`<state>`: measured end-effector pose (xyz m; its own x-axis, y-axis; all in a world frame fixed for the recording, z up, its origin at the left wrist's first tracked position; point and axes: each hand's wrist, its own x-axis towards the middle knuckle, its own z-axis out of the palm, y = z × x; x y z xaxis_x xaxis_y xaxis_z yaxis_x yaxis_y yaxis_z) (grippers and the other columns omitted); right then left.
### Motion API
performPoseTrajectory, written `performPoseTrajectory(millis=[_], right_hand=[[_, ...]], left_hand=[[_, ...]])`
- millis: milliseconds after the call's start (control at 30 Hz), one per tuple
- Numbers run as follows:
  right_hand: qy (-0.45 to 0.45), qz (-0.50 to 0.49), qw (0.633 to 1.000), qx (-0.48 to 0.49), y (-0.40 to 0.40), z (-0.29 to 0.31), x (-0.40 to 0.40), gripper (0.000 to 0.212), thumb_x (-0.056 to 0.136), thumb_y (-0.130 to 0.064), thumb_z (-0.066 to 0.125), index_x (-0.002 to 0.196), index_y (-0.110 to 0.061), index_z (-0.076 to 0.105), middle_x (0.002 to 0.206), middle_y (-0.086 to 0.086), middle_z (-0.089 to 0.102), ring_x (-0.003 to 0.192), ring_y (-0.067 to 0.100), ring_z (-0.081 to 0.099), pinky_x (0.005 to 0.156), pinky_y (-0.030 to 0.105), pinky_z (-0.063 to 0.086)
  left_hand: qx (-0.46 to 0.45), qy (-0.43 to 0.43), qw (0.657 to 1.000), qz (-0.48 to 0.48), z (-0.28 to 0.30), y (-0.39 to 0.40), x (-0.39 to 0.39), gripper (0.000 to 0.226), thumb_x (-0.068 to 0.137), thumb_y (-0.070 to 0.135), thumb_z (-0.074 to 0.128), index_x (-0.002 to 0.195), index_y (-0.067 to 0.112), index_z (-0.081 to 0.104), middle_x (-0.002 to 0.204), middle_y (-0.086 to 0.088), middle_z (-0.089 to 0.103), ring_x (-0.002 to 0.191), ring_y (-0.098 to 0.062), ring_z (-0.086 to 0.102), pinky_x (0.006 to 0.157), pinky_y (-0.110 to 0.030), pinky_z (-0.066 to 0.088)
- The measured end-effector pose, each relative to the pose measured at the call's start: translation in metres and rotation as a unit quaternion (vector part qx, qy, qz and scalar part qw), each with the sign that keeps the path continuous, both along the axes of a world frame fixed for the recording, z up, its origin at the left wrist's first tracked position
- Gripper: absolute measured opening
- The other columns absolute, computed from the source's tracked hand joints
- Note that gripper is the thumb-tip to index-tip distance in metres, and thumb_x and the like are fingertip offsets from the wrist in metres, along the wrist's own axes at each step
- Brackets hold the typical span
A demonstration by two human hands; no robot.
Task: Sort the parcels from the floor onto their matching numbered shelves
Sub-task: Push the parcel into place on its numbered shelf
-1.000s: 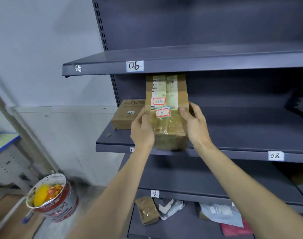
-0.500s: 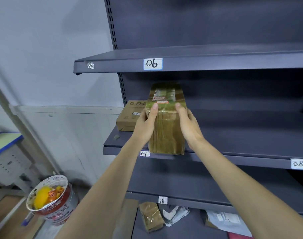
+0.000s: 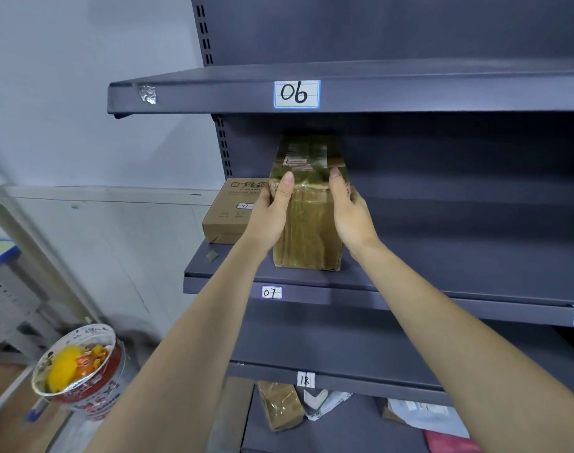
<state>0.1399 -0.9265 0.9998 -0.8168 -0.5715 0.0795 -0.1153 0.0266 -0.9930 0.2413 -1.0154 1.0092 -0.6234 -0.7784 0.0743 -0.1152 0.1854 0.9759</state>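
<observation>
Both hands on the parcel at shelf 07!

The tall brown tape-wrapped cardboard parcel (image 3: 308, 220) stands upright near the front edge of the dark grey metal shelf (image 3: 442, 273), apparently resting there; left hand (image 3: 272, 217) and right hand (image 3: 349, 214) clasp its sides, fingers curled around it.

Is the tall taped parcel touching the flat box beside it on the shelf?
Cannot tell. In the head view the left hand covers where the taped parcel meets the flat box.
</observation>
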Motion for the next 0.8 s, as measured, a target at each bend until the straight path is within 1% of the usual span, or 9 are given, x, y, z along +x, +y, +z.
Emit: performPoseTrajectory(millis=[167, 267, 400, 467, 533, 567, 633, 700, 800], right_hand=[[0.017, 0.001, 1.000, 0.007, -0.006, -0.002, -0.006, 0.072, 0.088, -0.074, 0.039, 0.139, -0.025, 0.048, 0.135, -0.002, 0.057, 0.125, 0.018, 0.051, 0.108, 0.037, 0.037], [0.022, 0.008, 1.000, 0.002, -0.006, -0.002, -0.005, 0.075, 0.088, -0.074, 0.041, 0.142, -0.023, 0.046, 0.137, -0.003, 0.054, 0.127, 0.017, 0.048, 0.106, 0.032, 0.036], [0.015, 0.018, 1.000, -0.002, 0.001, 0.003, -0.002, 0.068, 0.088, -0.069, 0.047, 0.137, -0.021, 0.048, 0.123, -0.008, 0.055, 0.118, 0.011, 0.049, 0.097, 0.027, 0.034], [0.024, 0.013, 1.000, 0.003, 0.007, 0.007, 0.002, 0.073, 0.087, -0.069, 0.051, 0.138, -0.017, 0.047, 0.124, -0.005, 0.054, 0.117, 0.012, 0.049, 0.097, 0.028, 0.036], [0.041, 0.007, 0.999, 0.019, 0.012, 0.009, 0.004, 0.078, 0.085, -0.069, 0.054, 0.138, -0.013, 0.047, 0.132, -0.001, 0.055, 0.120, 0.014, 0.050, 0.098, 0.030, 0.039], [0.050, 0.006, 0.998, 0.029, 0.015, 0.010, 0.005, 0.077, 0.084, -0.069, 0.055, 0.137, -0.013, 0.047, 0.134, 0.001, 0.055, 0.120, 0.016, 0.050, 0.098, 0.030, 0.040], [0.070, 0.004, 0.996, 0.057, 0.022, 0.008, 0.007, 0.078, 0.084, -0.069, 0.055, 0.138, -0.013, 0.046, 0.136, 0.002, 0.054, 0.125, 0.020, 0.051, 0.099, 0.032, 0.041], [0.093, 0.005, 0.992, 0.090, 0.031, 0.006, 0.010, 0.081, 0.087, -0.069, 0.052, 0.143, -0.012, 0.040, 0.142, 0.004, 0.050, 0.129, 0.023, 0.048, 0.099, 0.031, 0.039], [0.134, -0.003, 0.982, 0.132, 0.049, -0.002, 0.020, 0.074, 0.095, -0.062, 0.043, 0.148, -0.013, 0.033, 0.149, 0.004, 0.043, 0.134, 0.024, 0.043, 0.097, 0.029, 0.034]], left_hand=[[-0.001, 0.004, 1.000, -0.003, -0.002, -0.010, -0.005, 0.079, 0.091, 0.069, 0.035, 0.153, 0.020, 0.028, 0.154, -0.001, 0.038, 0.142, -0.022, 0.034, 0.114, -0.039, 0.028], [-0.002, 0.005, 1.000, -0.010, -0.002, -0.011, -0.004, 0.079, 0.092, 0.069, 0.036, 0.153, 0.020, 0.026, 0.155, -0.001, 0.037, 0.143, -0.022, 0.033, 0.114, -0.038, 0.027], [-0.023, 0.008, 1.000, -0.019, 0.000, -0.009, -0.001, 0.073, 0.094, 0.064, 0.039, 0.148, 0.015, 0.036, 0.147, -0.002, 0.047, 0.135, -0.019, 0.043, 0.104, -0.029, 0.032], [-0.065, 0.007, 0.998, -0.003, 0.001, -0.009, 0.001, 0.063, 0.095, 0.061, 0.043, 0.138, 0.014, 0.048, 0.129, 0.001, 0.058, 0.118, -0.014, 0.052, 0.104, -0.029, 0.035], [-0.101, -0.009, 0.994, 0.028, 0.000, -0.011, 0.002, 0.059, 0.092, 0.065, 0.046, 0.129, 0.019, 0.051, 0.114, 0.007, 0.060, 0.112, -0.016, 0.056, 0.108, -0.043, 0.039], [-0.110, -0.016, 0.993, 0.043, 0.000, -0.011, 0.002, 0.062, 0.090, 0.067, 0.047, 0.130, 0.021, 0.049, 0.115, 0.007, 0.059, 0.115, -0.019, 0.056, 0.108, -0.046, 0.039], [-0.136, -0.031, 0.987, 0.078, 0.001, -0.008, 0.005, 0.071, 0.088, 0.069, 0.049, 0.140, 0.021, 0.039, 0.131, 0.003, 0.056, 0.125, -0.021, 0.053, 0.107, -0.044, 0.039], [-0.195, -0.050, 0.972, 0.119, 0.003, -0.002, 0.011, 0.076, 0.087, 0.068, 0.051, 0.144, 0.021, 0.033, 0.140, -0.003, 0.049, 0.129, -0.022, 0.048, 0.102, -0.043, 0.042], [-0.308, -0.027, 0.935, 0.175, -0.005, 0.012, 0.030, 0.052, 0.095, 0.053, 0.053, 0.134, 0.020, 0.046, 0.132, -0.010, 0.048, 0.122, -0.026, 0.047, 0.099, -0.042, 0.044]])
